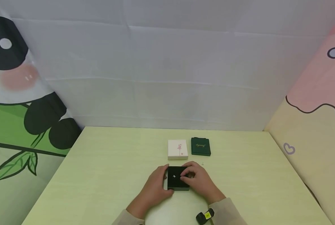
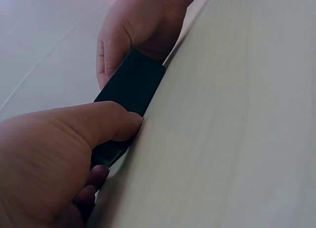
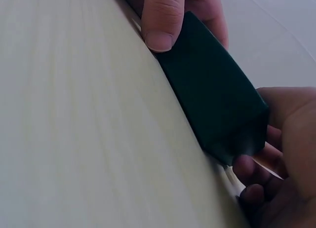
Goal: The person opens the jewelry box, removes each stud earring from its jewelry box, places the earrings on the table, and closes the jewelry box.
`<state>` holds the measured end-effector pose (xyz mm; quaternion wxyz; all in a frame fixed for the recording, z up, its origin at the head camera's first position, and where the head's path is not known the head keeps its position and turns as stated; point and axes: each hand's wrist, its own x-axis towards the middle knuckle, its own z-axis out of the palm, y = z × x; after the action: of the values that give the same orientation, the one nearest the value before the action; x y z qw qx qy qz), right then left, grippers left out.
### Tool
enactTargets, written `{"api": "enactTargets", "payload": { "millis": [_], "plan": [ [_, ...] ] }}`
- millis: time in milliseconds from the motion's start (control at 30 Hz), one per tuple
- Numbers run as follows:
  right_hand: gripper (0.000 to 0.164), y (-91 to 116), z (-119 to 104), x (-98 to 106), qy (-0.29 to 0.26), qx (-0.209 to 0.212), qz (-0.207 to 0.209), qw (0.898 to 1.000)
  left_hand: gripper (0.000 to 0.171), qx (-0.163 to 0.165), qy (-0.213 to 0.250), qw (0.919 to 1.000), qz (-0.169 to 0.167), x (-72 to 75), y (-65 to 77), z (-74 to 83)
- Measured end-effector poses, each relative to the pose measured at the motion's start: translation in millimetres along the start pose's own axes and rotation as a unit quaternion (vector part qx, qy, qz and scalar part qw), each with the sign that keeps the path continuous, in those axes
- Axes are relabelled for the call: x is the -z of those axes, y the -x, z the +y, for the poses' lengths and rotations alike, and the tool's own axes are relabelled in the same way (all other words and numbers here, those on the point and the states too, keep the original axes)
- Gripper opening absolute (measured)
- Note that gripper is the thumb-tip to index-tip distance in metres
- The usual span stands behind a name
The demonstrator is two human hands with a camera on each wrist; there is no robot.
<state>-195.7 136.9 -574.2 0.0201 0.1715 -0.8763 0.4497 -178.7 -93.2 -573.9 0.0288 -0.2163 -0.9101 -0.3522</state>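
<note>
A small dark green open box (image 3: 207, 80) sits on the table, its black insert (image 1: 171, 184) facing up. On the insert lies a tiny silvery star-shaped piece (image 1: 174, 176). My left hand (image 1: 157, 187) grips the box by its left side, thumb at the near edge and fingers toward the far edge. My right hand (image 1: 199, 181) is bent over the box's right part, thumb and forefinger close together above the insert. Whether a small piece is between those fingertips is hidden. In the left wrist view the left thumb (image 2: 111, 122) presses along the box wall.
Behind the box stand a white box (image 1: 173, 150) with a pink flower print and a dark green lid-like square (image 1: 201, 147) with gold lettering. A tiny shiny bit (image 1: 202, 163) lies on the table (image 1: 114, 162) beyond the right hand.
</note>
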Motion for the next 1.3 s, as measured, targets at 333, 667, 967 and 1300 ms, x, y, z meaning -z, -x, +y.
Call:
{"api": "enactTargets", "payload": {
  "millis": [333, 667, 967, 1300],
  "plan": [
    [0.016, 0.4, -8.4, 2.0, -0.001, -0.010, -0.012, 1.000, 0.093, 0.003, -0.004, 1.0000, -0.001, 2.5, 1.0, 3.6],
    [0.018, 2.7, -10.7, 6.3, -0.030, -0.011, -0.021, 0.999, 0.092, 0.004, -0.004, 1.0000, -0.002, 7.7, 3.1, 10.5],
    [0.017, 6.7, -9.0, 17.9, -0.057, -0.018, -0.022, 0.998, 0.093, 0.013, -0.001, 0.9999, -0.004, 9.4, 5.1, 14.5],
    [0.013, 10.4, 2.7, 44.9, -0.071, -0.040, 0.026, 0.996, 0.095, 0.027, 0.000, 0.9996, -0.013, 13.4, 6.1, 19.6]
  ]
}}
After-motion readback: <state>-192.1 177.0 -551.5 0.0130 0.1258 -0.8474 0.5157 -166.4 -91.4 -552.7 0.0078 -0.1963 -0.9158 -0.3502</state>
